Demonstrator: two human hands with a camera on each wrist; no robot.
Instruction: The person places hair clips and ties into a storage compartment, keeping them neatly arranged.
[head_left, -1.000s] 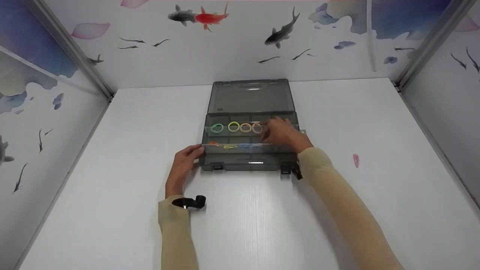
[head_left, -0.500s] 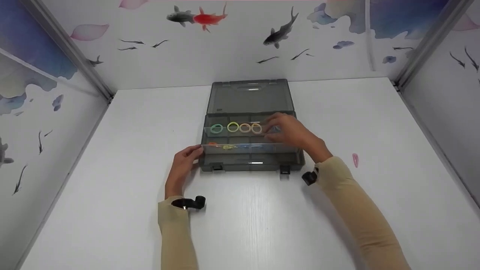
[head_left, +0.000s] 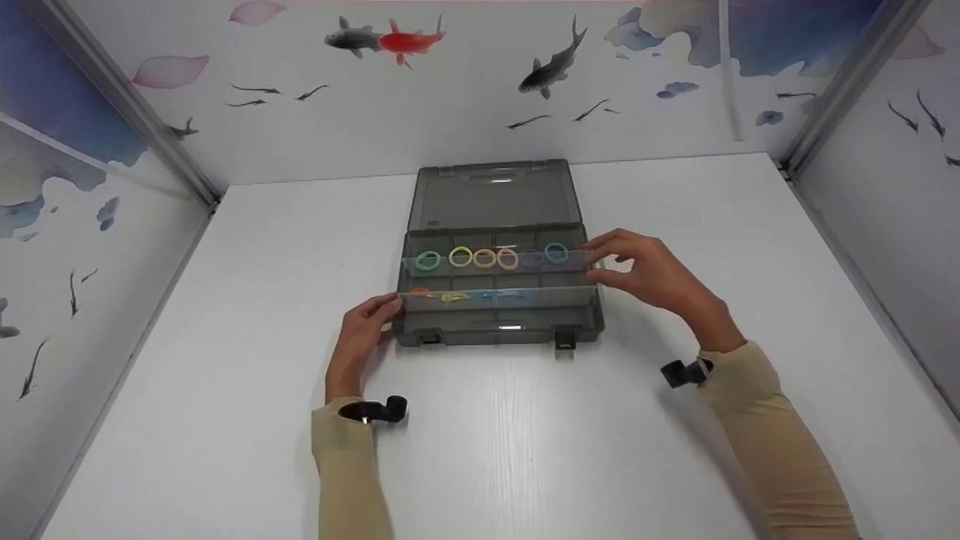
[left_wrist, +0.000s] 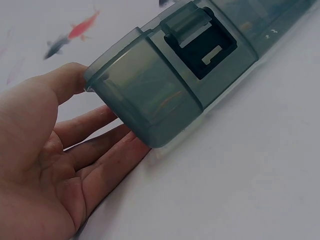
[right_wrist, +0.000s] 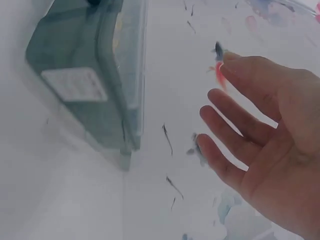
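A grey see-through storage box (head_left: 499, 331) lies with its lid (head_left: 495, 199) folded back. Several small hair ties (head_left: 484, 258), in green, yellow, peach, purple and blue, stand in a row in its back part. Hair clips (head_left: 454, 298), orange, yellow and blue, lie along the middle row. My left hand (head_left: 360, 337) holds the front left corner, thumb at the rim and fingers against the side, as the left wrist view shows. Beside the box's right edge my right hand (head_left: 652, 274) hangs with relaxed, parted fingers; the right wrist view shows nothing between them.
White table surface (head_left: 480, 450) surrounds the box. Behind stands a back wall (head_left: 480, 97) printed with fish, and side walls flank the table. A front latch (head_left: 565, 341) hangs down on the right.
My right hand has drawn back out of the box to the right, uncovering the purple and blue hair ties. A pink hair clip on the table is now covered by that arm. My left hand stays put.
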